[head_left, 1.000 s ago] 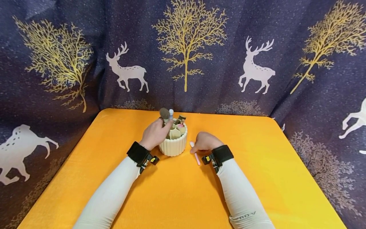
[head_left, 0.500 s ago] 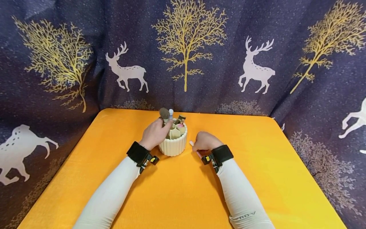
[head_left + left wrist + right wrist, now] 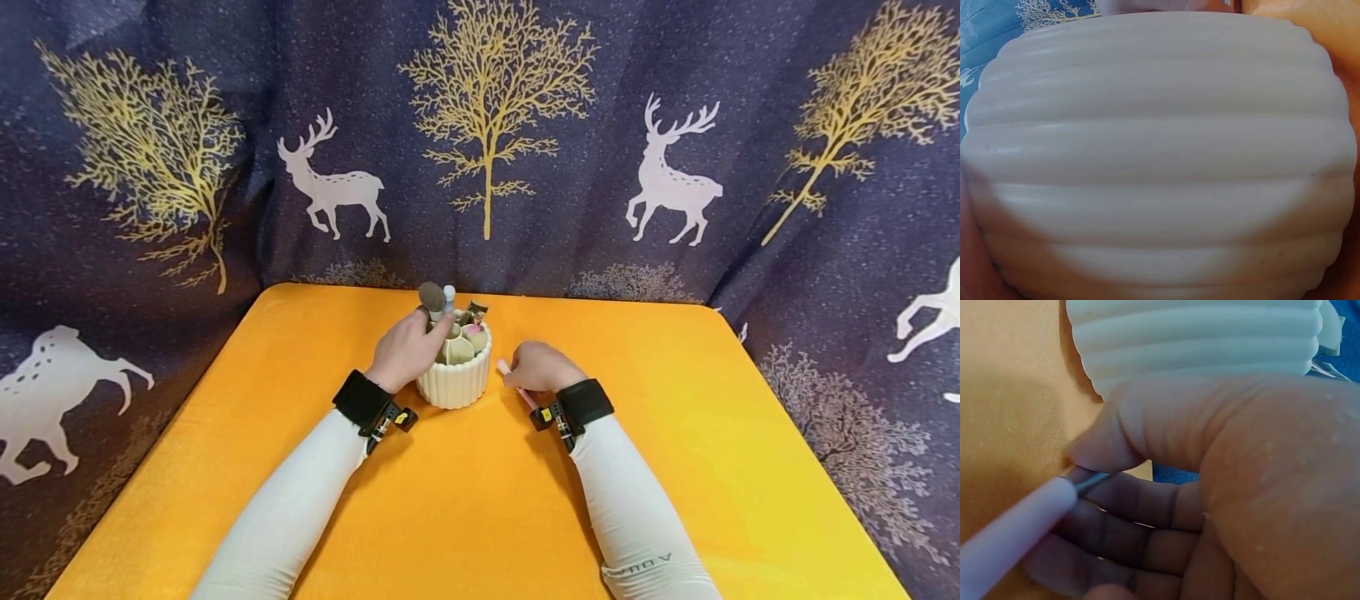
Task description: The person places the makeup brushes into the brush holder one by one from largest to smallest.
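Note:
A white ribbed pot (image 3: 453, 386) with inner dividers stands upright at the middle of the table. My left hand (image 3: 405, 350) grips its left side, thumb over the rim. The pot's ribbed wall (image 3: 1160, 150) fills the left wrist view. Right of the pot, my right hand (image 3: 543, 367) pinches a thin makeup brush with a pale tip (image 3: 503, 366). In the right wrist view, its pink handle (image 3: 1016, 537) and metal collar (image 3: 1091, 482) show, with the thumb and fingers closed on the collar. The brush's head is hidden there behind the thumb.
In the pot stand a dark round-headed brush (image 3: 431, 296), a pale blue stick (image 3: 449, 298), a dark gold packet (image 3: 475, 312) and a pale sponge-like piece (image 3: 477, 340). An orange cloth (image 3: 450, 500) covers the table. A dark printed curtain (image 3: 547, 208) hangs behind.
The brush lay under my right fingertips; now it is pinched and its handle has swung right, toward the wrist. My right hand rose slightly. The left hand and pot stay put.

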Tool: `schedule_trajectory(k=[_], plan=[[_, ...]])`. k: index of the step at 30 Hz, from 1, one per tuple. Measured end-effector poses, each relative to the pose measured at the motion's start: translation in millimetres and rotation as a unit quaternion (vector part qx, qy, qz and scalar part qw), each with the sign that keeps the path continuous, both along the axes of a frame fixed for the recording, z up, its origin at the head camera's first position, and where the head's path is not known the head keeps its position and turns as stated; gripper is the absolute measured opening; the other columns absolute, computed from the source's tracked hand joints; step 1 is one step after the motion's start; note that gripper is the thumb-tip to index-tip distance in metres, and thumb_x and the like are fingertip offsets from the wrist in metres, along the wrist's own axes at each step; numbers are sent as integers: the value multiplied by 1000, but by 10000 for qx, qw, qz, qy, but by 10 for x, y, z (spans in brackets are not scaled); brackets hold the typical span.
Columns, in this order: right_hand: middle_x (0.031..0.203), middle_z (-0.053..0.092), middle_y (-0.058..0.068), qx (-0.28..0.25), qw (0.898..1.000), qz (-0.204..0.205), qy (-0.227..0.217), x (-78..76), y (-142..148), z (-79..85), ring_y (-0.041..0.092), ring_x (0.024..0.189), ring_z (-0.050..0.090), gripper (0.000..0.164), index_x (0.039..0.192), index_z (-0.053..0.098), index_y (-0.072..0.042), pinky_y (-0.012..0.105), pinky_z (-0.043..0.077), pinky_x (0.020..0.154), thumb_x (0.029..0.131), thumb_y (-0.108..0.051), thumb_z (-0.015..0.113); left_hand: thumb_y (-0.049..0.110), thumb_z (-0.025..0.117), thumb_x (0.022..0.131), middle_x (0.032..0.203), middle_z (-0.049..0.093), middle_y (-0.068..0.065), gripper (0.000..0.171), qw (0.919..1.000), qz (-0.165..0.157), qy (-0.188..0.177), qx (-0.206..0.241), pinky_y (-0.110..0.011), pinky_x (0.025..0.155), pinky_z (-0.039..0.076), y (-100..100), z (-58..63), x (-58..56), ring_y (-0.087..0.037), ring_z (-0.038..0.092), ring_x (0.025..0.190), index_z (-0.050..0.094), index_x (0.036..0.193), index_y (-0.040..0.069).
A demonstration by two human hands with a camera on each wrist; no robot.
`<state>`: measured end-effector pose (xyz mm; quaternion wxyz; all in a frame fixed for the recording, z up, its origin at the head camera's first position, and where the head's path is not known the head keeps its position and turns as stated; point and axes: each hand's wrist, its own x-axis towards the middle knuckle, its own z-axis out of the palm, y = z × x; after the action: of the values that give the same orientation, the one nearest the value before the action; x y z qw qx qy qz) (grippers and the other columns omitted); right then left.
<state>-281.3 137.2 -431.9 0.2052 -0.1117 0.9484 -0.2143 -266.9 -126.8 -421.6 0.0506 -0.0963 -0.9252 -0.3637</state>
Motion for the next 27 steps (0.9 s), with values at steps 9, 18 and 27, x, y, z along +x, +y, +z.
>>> schedule_trajectory(k=[9, 18, 27], plan=[[60, 52, -1, -182, 9979, -371, 492, -41, 23, -22, 18, 52, 49, 35, 74, 68, -12, 32, 35, 53, 101, -32, 77, 69, 40, 113, 87, 51, -11, 61, 10000, 11, -7, 23, -41, 66, 37, 1, -1, -7, -31, 58, 81, 61, 109, 11], [63, 66, 5, -622, 9894, -625, 1155, -42, 57, -11, 26, 65, 64, 25, 92, 70, -10, 36, 43, 64, 104, -31, 76, 68, 40, 114, 87, 52, -10, 62, 10000, 28, -19, -17, -41, 66, 37, 9, 11, 0, -31, 58, 81, 62, 109, 11], [77, 66, 4, -1228, 9599, -1249, 2187, -14, 38, 16, 24, 65, 59, 18, 100, 66, -11, 37, 41, 64, 103, -28, 72, 68, 39, 114, 89, 53, -11, 63, 10000, 33, -54, -55, -41, 66, 37, 6, 8, 0, -31, 58, 83, 62, 111, 10]])
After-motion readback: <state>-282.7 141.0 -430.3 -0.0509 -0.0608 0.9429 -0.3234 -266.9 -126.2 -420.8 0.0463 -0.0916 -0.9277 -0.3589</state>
